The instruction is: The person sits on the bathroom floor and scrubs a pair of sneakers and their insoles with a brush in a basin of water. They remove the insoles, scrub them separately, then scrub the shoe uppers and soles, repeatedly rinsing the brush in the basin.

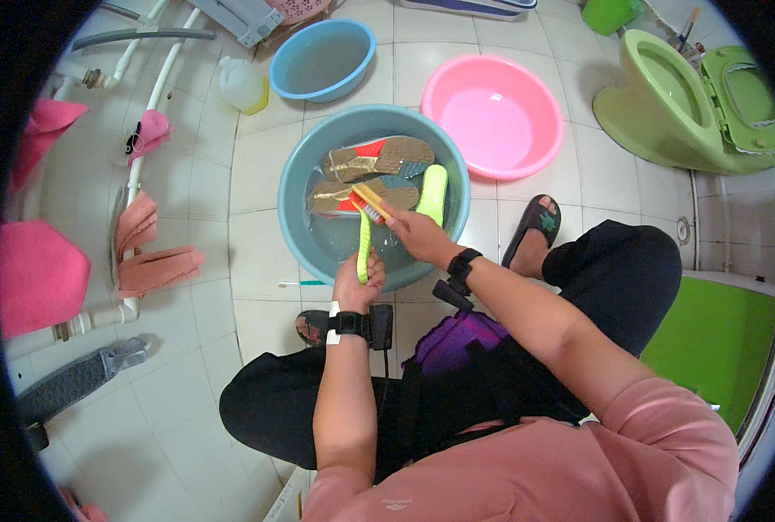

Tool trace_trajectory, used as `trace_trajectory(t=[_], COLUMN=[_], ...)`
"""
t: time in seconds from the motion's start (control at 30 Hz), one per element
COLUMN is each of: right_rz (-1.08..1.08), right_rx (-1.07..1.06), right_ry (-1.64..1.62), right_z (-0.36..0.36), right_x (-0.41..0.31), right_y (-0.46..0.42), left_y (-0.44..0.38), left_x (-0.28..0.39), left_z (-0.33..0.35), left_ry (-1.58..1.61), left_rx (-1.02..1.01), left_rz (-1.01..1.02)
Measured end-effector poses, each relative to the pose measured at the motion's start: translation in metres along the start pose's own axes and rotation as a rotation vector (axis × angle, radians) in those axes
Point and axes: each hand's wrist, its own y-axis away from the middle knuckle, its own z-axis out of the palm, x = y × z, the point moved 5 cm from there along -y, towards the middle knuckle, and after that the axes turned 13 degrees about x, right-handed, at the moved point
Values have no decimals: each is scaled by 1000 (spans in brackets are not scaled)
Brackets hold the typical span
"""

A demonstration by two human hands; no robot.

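Note:
My left hand grips one end of a neon-yellow shoe insole, seen edge-on above the near side of a blue-grey basin. In my right hand is a scrubbing brush with a wooden back and pale and red bristles. The bristles are close to the insole's far end; I cannot tell if they touch. Two shoes lie in the basin's water with their brown and red soles up, the far shoe beside the near shoe. A second neon-yellow insole leans at the basin's right side.
A pink basin stands at the back right, and a light-blue basin holding cloudy water at the back left. Near that one is a plastic jug. A thin green-handled brush lies on the tiles. A green toilet is farther right.

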Motion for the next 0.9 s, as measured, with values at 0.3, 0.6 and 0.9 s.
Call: trace_trajectory(t=[0.3,0.6,0.9], right_rz=[-77,-245,-85], right_rx=[-448,-599,-383], right_ry=[464,858,579], right_z=[34,67,53], right_x=[33,88,67], right_y=[15,9,7], left_y=[18,34,31], left_x=[36,37,51], left_z=[-34,-26,-24], left_ry=[-145,275,156], left_rx=[284,-26,-207], left_rz=[365,341,415])
